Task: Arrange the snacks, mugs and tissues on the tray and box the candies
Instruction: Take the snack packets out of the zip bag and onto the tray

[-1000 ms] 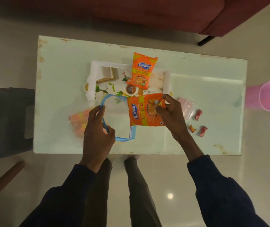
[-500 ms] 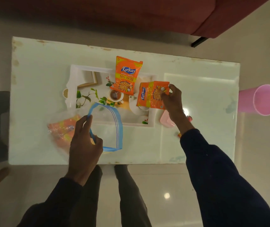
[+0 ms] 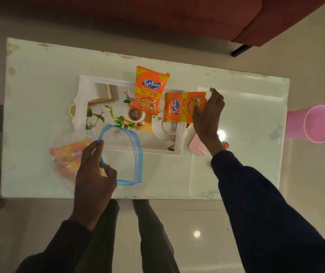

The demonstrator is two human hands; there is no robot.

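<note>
- step in hand, as judged: laying snack packets on the tray [image 3: 83, 99]; mugs, tissues and candy boxing not yet begun.
- first snack packet [image 3: 149, 89] lies across the tray's far rim, upper end overhanging onto the table [image 3: 39, 75].
- second snack packet [image 3: 183, 107] sits at the tray's right end, lying sideways, partly over the printed teapot picture and the right rim.
- right hand [image 3: 207, 115] is on that packet's right edge: fingers loosely curled, thumb raised clear above the corner. contact is plain; whether it pinches or merely rests, cannot tell.
- left hand [image 3: 94, 170] pinches the blue-rimmed mouth of the zip bag [image 3: 126, 154] between thumb and fingers, holding it open; grip narrow, closed on the rim only. more orange packets show inside the bag at its left end.
- pink box [image 3: 197, 146] lies just beside the tray's right rim, mostly hidden under the right wrist; a red candy [image 3: 225, 144] peeks out beside it.
- next move, as judged: free the right hand, reach into the held-open bag for another packet. needs left hand to keep the mouth wide.
- pink cup [image 3: 315, 123] stands off the table, to the right.
</note>
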